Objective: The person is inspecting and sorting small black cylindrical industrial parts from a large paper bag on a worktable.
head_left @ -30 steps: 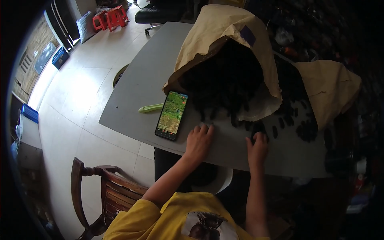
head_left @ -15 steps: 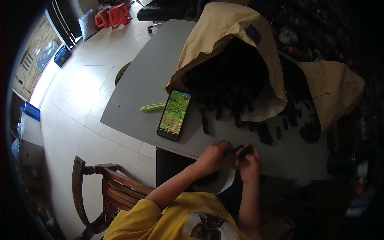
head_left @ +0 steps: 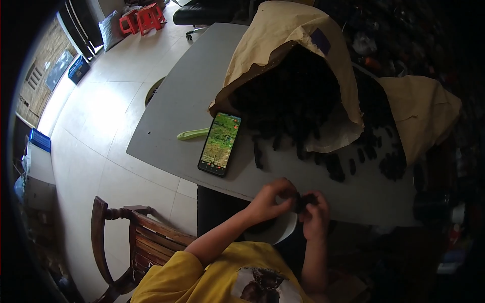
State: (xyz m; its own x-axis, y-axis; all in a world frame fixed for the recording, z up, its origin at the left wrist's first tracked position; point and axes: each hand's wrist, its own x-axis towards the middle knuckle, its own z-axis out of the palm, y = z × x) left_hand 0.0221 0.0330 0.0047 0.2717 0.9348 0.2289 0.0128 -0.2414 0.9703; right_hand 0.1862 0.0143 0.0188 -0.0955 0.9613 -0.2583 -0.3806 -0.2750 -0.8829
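Over the table's near edge, my left hand (head_left: 274, 200) and my right hand (head_left: 314, 216) are close together, fingers closed. Between their fingertips is a small dark piece (head_left: 303, 202), too dim to tell its kind. Below them is a white bowl (head_left: 287, 231) at my lap, partly hidden by my left forearm. Beyond my hands, several black elongated pieces (head_left: 333, 167) spill onto the grey table (head_left: 172, 118) from a large brown paper sack (head_left: 283, 30) lying with its mouth toward me.
Left of the sack lies a phone (head_left: 220, 144) with a lit screen, touching a light-green handled tool (head_left: 193, 134). Another brown paper bag (head_left: 424, 108) is at the right. A wooden chair (head_left: 151, 232) stands at the lower left. Red stools (head_left: 146, 20) stand on the tiled floor far off.
The dark piece has turned between my fingers, and its long end no longer shows. My left fingers have shifted slightly upward and my right hand a little downward.
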